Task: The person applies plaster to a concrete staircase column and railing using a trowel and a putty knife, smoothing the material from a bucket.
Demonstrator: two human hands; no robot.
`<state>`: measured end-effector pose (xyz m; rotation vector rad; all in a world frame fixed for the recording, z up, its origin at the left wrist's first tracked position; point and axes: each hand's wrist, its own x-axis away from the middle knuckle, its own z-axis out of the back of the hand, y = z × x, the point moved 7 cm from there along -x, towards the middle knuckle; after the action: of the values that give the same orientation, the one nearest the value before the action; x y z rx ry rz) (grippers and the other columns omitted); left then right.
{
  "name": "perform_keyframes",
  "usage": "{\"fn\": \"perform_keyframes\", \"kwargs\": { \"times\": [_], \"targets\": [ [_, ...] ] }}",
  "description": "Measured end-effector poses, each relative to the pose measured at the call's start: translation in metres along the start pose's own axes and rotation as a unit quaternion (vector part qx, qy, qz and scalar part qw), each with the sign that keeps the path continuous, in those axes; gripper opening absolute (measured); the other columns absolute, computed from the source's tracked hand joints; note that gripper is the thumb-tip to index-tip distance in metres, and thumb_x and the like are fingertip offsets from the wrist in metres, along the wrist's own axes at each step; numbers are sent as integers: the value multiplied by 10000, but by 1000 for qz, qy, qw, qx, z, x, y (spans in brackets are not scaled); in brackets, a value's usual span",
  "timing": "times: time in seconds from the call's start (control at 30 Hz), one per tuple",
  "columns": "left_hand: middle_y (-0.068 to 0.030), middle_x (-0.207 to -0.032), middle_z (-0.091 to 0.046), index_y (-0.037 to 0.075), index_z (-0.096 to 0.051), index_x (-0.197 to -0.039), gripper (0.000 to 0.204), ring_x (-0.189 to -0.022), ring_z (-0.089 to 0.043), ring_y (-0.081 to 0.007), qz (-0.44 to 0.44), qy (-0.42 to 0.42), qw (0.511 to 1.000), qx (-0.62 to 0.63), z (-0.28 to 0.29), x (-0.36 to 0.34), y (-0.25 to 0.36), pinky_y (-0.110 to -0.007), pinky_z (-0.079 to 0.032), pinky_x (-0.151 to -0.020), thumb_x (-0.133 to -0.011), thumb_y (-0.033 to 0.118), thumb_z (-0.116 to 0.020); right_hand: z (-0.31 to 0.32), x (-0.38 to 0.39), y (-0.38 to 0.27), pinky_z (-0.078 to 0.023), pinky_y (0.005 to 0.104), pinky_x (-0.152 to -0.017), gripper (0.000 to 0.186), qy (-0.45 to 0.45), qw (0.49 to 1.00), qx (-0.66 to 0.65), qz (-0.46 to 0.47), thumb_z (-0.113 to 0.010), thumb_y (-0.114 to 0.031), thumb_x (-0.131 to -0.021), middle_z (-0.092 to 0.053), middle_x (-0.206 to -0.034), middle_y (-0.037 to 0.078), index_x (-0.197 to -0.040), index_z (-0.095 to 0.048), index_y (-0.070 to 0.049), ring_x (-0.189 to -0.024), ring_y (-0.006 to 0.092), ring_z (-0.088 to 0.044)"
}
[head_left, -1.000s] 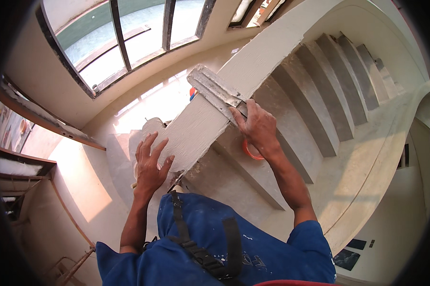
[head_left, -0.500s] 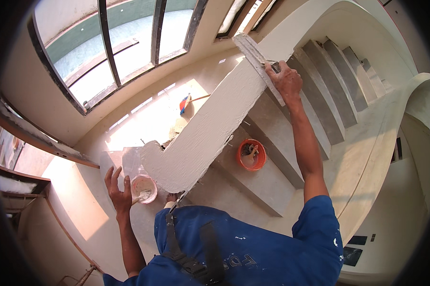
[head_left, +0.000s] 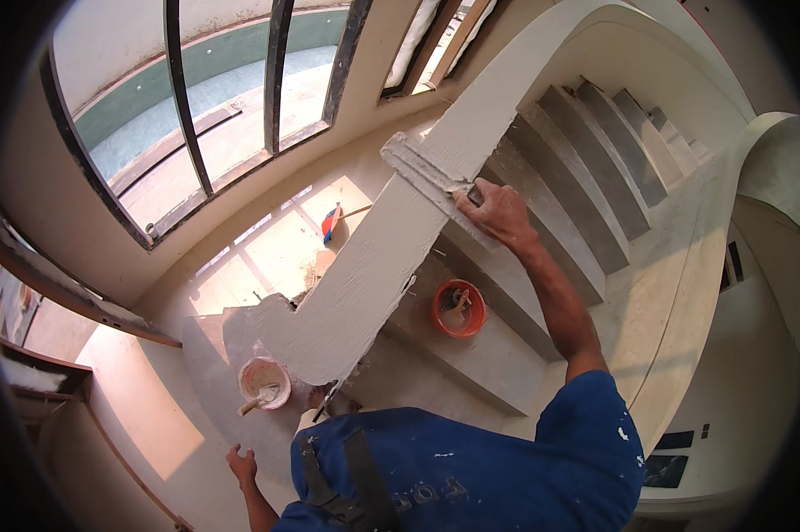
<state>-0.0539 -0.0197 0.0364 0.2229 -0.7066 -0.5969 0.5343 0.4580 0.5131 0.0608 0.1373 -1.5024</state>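
Two hands are at work, well apart. Right hand [head_left: 499,213], upper centre of the frame, is closed around the end of a long straightedge [head_left: 435,184], pressing it flat across the top of the plastered stair wall [head_left: 373,275]. The straightedge lies crosswise on the wall, running from upper left down to the hand. Left hand [head_left: 240,463], at the lower left, hangs with fingers loosely spread and holds nothing; it is over the pale landing [head_left: 214,355]. Just above it, near the foot of the wall, stands a pink-rimmed bucket [head_left: 264,383] with a tool handle sticking out. An orange bucket [head_left: 459,308] sits on a grey step [head_left: 471,355] to the right of the wall, below the right forearm. Further steps climb toward the upper right. Beyond the wall, on the sunlit floor in the middle left, lies a red-and-blue tool [head_left: 331,222]. Curved windows [head_left: 222,106] with dark bars fill the upper left.
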Motion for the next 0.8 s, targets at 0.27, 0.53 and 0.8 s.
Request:
{"fn": "perform_keyframes", "kwargs": {
  "times": [0.27,0.53,0.8],
  "targets": [
    [-251,-1222,-666,-17,-657,-1257,537,-1140,-644,-365,-35,-98,994,13,-61,-32,11,-438,-498,-997,-802,253,-745,-27,128,-75,-517,493,-624,498,-112,980,-60,152,-637,-556,-870,-608,-618,194,-821,-628,-61,-633,402,-652],
    [-236,-1221,-671,-24,-658,-1240,489,-1132,-651,-358,-19,-119,991,56,-65,-27,6,-444,-502,-986,-845,255,-731,82,-71,113,-505,517,-766,648,159,981,-55,-96,-562,-645,-884,-690,-897,287,-968,-681,-15,-899,456,-680],
    [-196,-1094,-711,-49,-638,-1264,511,-971,-687,-270,37,-130,985,107,-91,-23,-33,-377,-557,-826,-848,236,-715,32,-61,44,-530,507,-838,681,-9,996,-48,-71,-568,-666,-863,-698,-913,291,-927,-717,-4,-928,434,-694]
  ]
}}
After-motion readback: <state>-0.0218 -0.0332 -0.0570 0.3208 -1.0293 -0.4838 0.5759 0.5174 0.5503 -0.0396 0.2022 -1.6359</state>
